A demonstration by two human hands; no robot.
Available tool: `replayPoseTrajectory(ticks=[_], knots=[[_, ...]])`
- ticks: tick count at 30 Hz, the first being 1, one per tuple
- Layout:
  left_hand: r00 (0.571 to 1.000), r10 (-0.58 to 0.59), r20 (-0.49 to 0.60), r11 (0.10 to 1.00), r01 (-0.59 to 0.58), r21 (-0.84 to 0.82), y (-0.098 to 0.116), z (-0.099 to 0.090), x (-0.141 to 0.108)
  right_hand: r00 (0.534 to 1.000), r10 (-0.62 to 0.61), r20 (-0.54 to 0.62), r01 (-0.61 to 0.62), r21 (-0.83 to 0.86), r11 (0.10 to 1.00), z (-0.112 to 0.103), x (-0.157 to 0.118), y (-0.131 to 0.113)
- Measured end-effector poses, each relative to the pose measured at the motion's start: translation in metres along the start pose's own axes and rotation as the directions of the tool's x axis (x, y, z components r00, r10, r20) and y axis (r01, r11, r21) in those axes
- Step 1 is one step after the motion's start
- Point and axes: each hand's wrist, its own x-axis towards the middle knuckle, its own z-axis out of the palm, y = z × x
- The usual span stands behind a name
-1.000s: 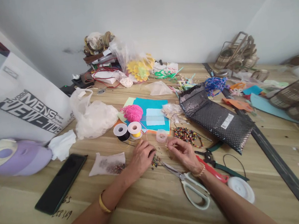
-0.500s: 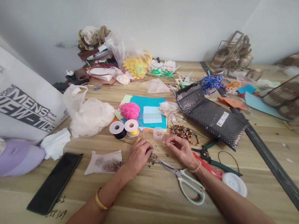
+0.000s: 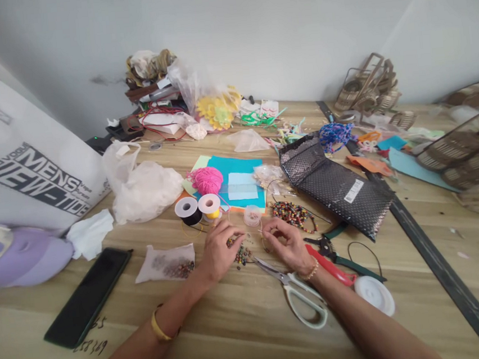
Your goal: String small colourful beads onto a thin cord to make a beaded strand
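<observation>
My left hand (image 3: pixel 221 250) is just over a small pile of loose coloured beads (image 3: pixel 242 255), thumb and fingertips drawn together; whatever is between them is too small to make out. To its right, my right hand (image 3: pixel 287 245) pinches a thin string (image 3: pixel 262 232). A little round clear container (image 3: pixel 252 216) stands between and beyond the hands. Below the right hand lie scissors (image 3: pixel 298 298) with pale handles, blades pointing at the bead pile. A string of mixed beads (image 3: pixel 294 215) rests beyond the right hand, and a pale pouch (image 3: pixel 163 263) holding beads lies left of my left hand.
Thread spools, one black (image 3: pixel 188 211) and one yellow (image 3: pixel 210 206), stand near pink yarn (image 3: pixel 206 181). Pliers (image 3: pixel 328 246), a white spool (image 3: pixel 374 296) and a black bubble mailer (image 3: pixel 337 184) are at the right. A phone (image 3: pixel 88 295) lies left.
My left hand has lifted slightly from the beads, its fingertips now closer together, uncovering more of the pile. My right hand keeps its pinch on the string. The view has shifted slightly.
</observation>
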Motion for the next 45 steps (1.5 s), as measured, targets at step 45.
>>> replayPoseTrajectory(ticks=[45], knots=[[0.699, -0.488, 0.523, 0.214, 0.676, -0.705, 0.014, 0.009, -0.006, 0.834, -0.511, 0.209, 0.545, -0.459, 0.702, 0.004, -0.007, -0.011]])
